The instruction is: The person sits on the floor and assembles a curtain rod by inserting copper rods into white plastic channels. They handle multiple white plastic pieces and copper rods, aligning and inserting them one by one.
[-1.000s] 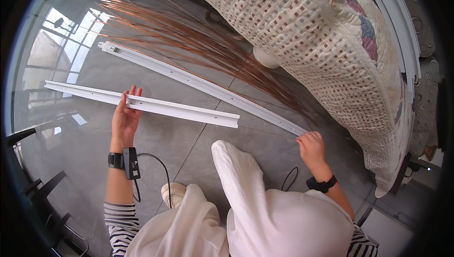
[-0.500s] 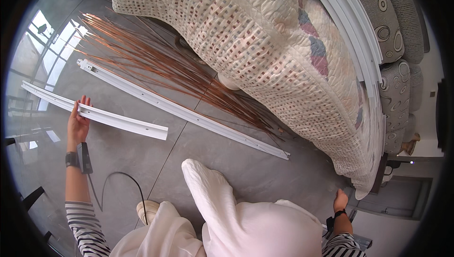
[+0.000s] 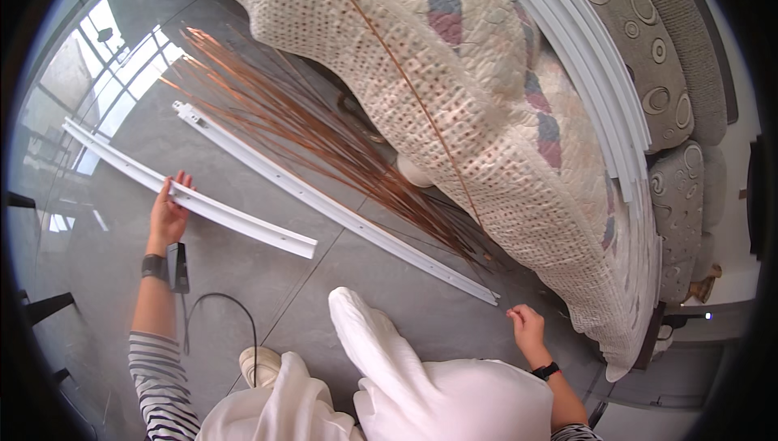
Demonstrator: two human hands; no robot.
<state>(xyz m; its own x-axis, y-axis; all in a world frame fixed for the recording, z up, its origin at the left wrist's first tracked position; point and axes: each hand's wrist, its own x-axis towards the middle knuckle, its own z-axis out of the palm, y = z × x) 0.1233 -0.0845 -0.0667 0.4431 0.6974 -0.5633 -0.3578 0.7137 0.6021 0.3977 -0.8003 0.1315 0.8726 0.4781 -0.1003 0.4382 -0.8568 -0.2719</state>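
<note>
At the left, my left hand (image 3: 168, 212) is closed around a slim white channel-shaped rail (image 3: 235, 218), thumb on top and fingertips showing beyond it. My right hand (image 3: 528, 329) is at the lower right, its fingers pinched together. A thin copper-coloured rod (image 3: 405, 84) runs slantwise in front of the quilt down toward those fingertips; its lower end is hard to make out against the dark floor. A longer white rail (image 3: 300, 190) lies on the floor between my hands. Beyond it a loose bundle of copper-coloured rods (image 3: 324, 149) is spread out.
A pale patterned quilt (image 3: 454, 125) covers a large shape on the far side. More long white rails (image 3: 583, 60) rest along its right. Cushions (image 3: 640, 76) with ring patterns are behind them. A black cable (image 3: 247, 315) loops from my left wrist near my shoe (image 3: 261, 366).
My right hand has moved left and slightly up, and the thin rod now shows in front of the quilt. The left hand still holds its rail; the whole view has shifted a little.
</note>
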